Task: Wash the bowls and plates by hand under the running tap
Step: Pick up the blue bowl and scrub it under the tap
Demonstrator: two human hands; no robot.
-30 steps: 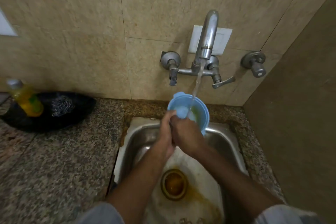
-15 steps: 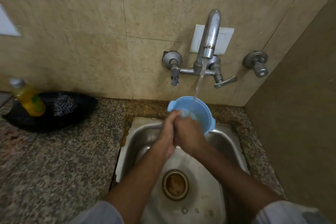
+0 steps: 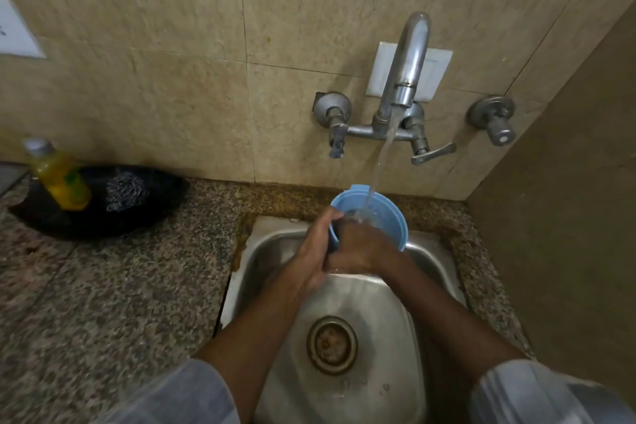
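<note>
**Rinsing a blue bowl under the tap: points of risk**

Head view. A blue bowl (image 3: 378, 217) is held tilted above the back edge of the steel sink (image 3: 265, 251), its open side turned toward the tap (image 3: 407, 79). The water stream (image 3: 380, 165) falls from the spout into the bowl, landing near the rim closest to the hands. The left hand (image 3: 309, 251) grasps the bowl's left rim, fingers curled over the edge. The right hand (image 3: 361, 248) lies against the near side of the bowl with its fingers reaching inside; whether they clasp the wall or merely rub it cannot be told, since the fingertips are hidden. The two hands touch each other.

Likely hazards, as judged from this arrangement: the wet plastic may slip from the left hand's edge grip and drop toward the drain (image 3: 332, 344); the stream, striking a tilted inner wall, may splash outward onto the granite counter (image 3: 120, 303) or the sleeves. The bowl also sits near the tap's lever handle (image 3: 433, 152), so a sudden lift could knock it. A yellow bottle (image 3: 60, 175) and a dark dish (image 3: 137, 213) holding a scrubber stand well apart on the left.
</note>
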